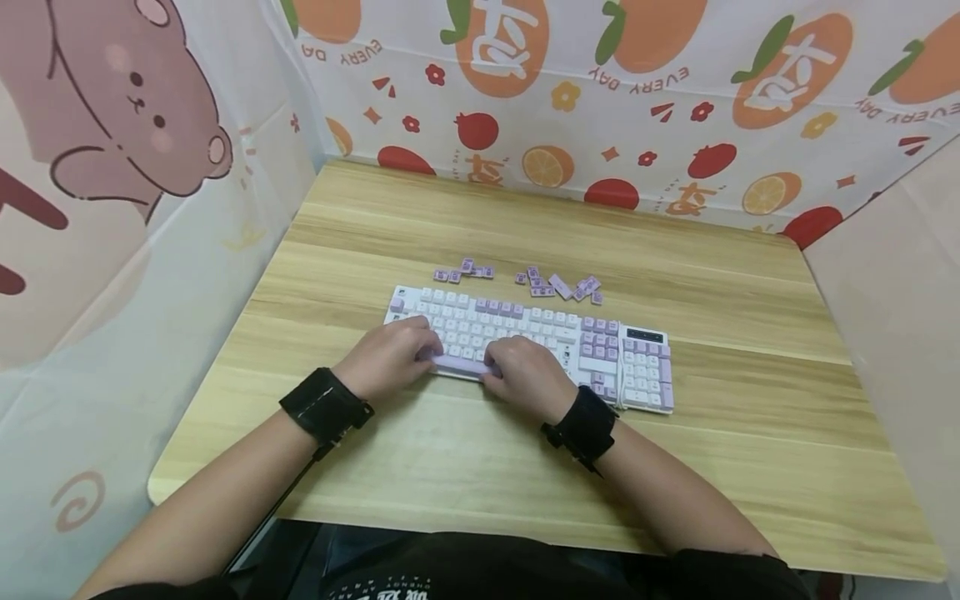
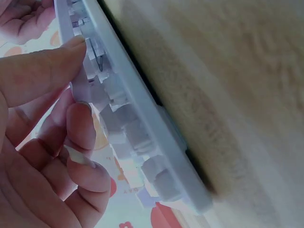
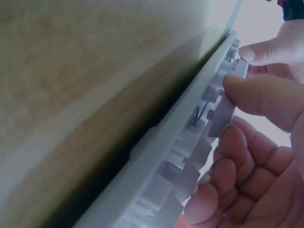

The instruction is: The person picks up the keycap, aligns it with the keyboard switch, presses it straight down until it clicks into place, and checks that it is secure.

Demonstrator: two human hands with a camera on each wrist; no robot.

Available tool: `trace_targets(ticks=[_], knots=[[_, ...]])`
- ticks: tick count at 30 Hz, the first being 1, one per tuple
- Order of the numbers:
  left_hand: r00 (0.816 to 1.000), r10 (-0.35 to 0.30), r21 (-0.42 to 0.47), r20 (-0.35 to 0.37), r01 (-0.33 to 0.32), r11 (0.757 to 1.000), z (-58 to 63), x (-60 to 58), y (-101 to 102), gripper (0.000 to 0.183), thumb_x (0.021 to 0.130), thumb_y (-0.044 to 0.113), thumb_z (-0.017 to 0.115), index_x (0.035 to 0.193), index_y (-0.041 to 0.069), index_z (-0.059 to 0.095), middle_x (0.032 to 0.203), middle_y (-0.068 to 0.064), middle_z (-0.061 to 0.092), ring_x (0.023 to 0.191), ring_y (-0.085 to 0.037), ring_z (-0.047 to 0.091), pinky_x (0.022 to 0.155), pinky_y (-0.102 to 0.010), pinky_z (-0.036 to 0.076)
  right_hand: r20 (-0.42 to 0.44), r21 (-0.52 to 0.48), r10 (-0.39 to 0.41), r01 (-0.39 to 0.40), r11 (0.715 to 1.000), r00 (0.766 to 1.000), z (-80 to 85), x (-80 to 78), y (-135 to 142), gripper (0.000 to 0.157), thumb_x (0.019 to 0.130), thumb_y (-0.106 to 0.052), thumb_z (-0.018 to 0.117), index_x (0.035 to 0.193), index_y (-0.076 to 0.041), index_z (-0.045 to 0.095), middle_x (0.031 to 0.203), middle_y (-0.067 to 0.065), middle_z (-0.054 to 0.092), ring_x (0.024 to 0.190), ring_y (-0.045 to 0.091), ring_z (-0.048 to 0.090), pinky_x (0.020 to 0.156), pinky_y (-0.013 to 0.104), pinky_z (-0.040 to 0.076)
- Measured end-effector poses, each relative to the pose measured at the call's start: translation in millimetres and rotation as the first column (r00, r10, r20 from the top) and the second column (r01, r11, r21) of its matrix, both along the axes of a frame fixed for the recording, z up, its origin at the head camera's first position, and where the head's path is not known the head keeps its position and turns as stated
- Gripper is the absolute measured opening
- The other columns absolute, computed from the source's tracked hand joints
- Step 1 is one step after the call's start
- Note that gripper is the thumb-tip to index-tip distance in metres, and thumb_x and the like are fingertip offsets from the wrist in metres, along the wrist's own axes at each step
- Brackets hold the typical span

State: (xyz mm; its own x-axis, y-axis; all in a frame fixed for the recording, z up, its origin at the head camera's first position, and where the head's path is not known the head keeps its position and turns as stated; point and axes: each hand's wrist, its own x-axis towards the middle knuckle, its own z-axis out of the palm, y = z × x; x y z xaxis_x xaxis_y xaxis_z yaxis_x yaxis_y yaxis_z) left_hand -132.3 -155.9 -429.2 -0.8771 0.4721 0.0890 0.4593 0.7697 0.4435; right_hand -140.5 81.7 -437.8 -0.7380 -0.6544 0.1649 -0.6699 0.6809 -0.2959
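A white and purple keyboard (image 1: pixel 551 333) lies on the table. Its long purple space bar (image 1: pixel 459 365) stands a little proud of the board along the front edge, with stems and a thin metal wire (image 3: pixel 202 113) showing underneath in the right wrist view. My left hand (image 1: pixel 392 357) pinches the bar's left end between thumb and fingers. At the other end, my right hand (image 1: pixel 529 377) grips it the same way, thumb on the near side. Both hands' other fingers curl over the neighbouring keys. In the left wrist view the space bar (image 2: pixel 81 90) is partly covered by the thumb.
Behind the keyboard lie loose purple keycaps: one group (image 1: pixel 467 266) at left, another (image 1: pixel 535 282) further right with a longer keycap (image 1: pixel 560 287). A white cable (image 1: pixel 621 367) crosses the keyboard's right part. Printed cloth (image 1: pixel 570 150) hangs beyond the wooden table (image 1: pixel 420 467).
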Motion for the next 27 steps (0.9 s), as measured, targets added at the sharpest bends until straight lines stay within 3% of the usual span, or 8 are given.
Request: trace_targets(ticks=[6, 13, 21, 27], knots=[[1.0, -0.016, -0.007, 0.003, 0.016, 1.0, -5.3, 1.8, -1.3, 0.013, 0.077, 0.008, 0.081, 0.086, 0.016, 0.076, 0.082, 0.005, 0.062, 0.073, -0.01, 0.056, 0.067, -0.028, 0.048, -0.009, 0.002, 0.011, -0.011, 1.0, 1.0, 1.5, 1.5, -1.7, 0.012, 0.086, -0.022, 0.076, 0.081, -0.014, 0.069, 0.072, -0.005, 0.063, 0.064, 0.007, 0.053, 0.06, 0.021, 0.046], [0.997, -0.036, -0.006, -0.07, 0.035, 0.999, -4.1, 3.0, -1.3, 0.014, 0.076, 0.005, 0.081, 0.085, 0.015, 0.075, 0.083, 0.004, 0.061, 0.075, -0.011, 0.057, 0.067, -0.027, 0.05, 0.018, -0.013, 0.013, -0.012, 1.0, 1.0, -3.5, 2.5, -2.2, 0.015, 0.084, -0.025, 0.078, 0.08, -0.014, 0.069, 0.072, -0.005, 0.065, 0.061, 0.006, 0.054, 0.058, 0.02, 0.046], [0.998, -0.043, -0.022, -0.052, 0.042, 0.999, -5.8, 3.7, -3.2, 0.012, 0.078, 0.01, 0.081, 0.087, 0.016, 0.077, 0.08, 0.005, 0.061, 0.072, -0.009, 0.055, 0.065, -0.027, 0.048, -0.033, 0.0, 0.029, -0.029, 1.0, 0.999, -2.5, 1.4, -1.9, 0.016, 0.085, -0.024, 0.077, 0.075, -0.015, 0.068, 0.069, -0.006, 0.061, 0.06, 0.006, 0.051, 0.057, 0.02, 0.045], [0.997, -0.033, -0.03, -0.072, 0.031, 0.999, -8.1, 3.7, -2.2, 0.011, 0.079, 0.009, 0.08, 0.086, 0.016, 0.076, 0.081, 0.005, 0.062, 0.072, -0.009, 0.056, 0.065, -0.027, 0.049, -0.017, 0.015, 0.02, -0.019, 1.0, 1.0, -2.2, -0.6, -2.3, 0.014, 0.084, -0.026, 0.078, 0.08, -0.015, 0.07, 0.072, -0.006, 0.063, 0.062, 0.005, 0.052, 0.058, 0.019, 0.045]])
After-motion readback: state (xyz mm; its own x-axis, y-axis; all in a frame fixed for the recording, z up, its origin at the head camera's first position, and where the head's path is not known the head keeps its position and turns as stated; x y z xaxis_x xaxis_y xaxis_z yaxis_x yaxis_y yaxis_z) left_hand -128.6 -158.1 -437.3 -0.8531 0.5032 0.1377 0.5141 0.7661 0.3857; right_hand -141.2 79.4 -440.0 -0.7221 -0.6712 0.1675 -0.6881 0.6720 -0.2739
